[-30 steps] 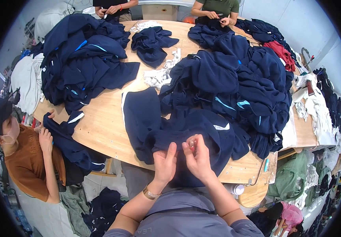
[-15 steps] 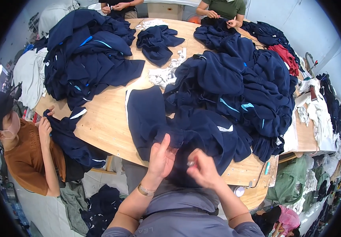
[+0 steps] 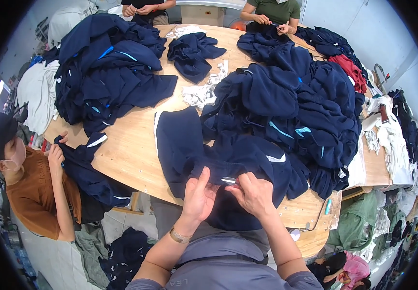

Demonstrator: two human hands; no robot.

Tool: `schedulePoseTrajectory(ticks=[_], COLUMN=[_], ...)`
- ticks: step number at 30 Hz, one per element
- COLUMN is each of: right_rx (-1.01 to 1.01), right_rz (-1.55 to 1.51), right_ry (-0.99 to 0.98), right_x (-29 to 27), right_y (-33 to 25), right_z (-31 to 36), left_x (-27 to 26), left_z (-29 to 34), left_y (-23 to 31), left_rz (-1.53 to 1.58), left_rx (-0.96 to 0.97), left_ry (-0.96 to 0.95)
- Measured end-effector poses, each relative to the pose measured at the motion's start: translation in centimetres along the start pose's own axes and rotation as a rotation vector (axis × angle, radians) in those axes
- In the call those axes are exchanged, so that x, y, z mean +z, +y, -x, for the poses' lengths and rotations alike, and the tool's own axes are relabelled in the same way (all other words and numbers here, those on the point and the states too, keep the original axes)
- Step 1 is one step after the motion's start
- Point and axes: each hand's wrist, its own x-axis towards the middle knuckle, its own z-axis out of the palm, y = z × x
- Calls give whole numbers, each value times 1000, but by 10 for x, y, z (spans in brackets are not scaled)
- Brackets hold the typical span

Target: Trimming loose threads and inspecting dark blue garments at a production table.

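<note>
A navy garment (image 3: 179, 137) lies spread at the table's near edge and hangs over it. My left hand (image 3: 200, 197) is closed on a fold of this garment, thumb raised along the cloth. In my right hand (image 3: 252, 192) is a small pair of silver thread snips (image 3: 228, 181), their blades pointing left at the fabric beside my left fingers. The right fingers wrap round the handle and hide most of it. Whether the blades touch a thread is too small to tell.
Navy garment heaps stand at right (image 3: 291, 101) and far left (image 3: 107, 72) of the wooden table (image 3: 131, 130). White cloth strips (image 3: 201, 94) lie between. A co-worker (image 3: 39, 193) handles cloth at left; two people sit across. A turquoise-handled tool (image 3: 328, 206) lies near right.
My right hand has steadied and turned toward my left hand, bringing the snips' blades to the cloth. My left hand has hardly moved.
</note>
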Motion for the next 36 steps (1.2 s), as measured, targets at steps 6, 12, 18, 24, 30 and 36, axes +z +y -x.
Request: schedulePoseTrajectory(ticks=[6, 12, 18, 24, 30, 36], right_rx=[-57, -71, -105, -128, -142, -143], right_rz=[63, 75, 82, 64, 64, 63], right_ry=[34, 26, 22, 20, 14, 4], right_x=[-1, -4, -6, -7, -8, -9], right_y=[3, 2, 5, 6, 4, 4], right_z=[-1, -1, -3, -5, -7, -8], left_x=[11, 2, 14, 4, 4, 1], left_z=[2, 4, 4, 3, 3, 6], left_y=[-2, -7, -8, -10, -13, -12], left_rz=[-80, -190, -250, -240, -315, -544], left_rx=[48, 138, 199, 197, 229, 324], left_ry=[125, 125, 170, 145, 130, 107])
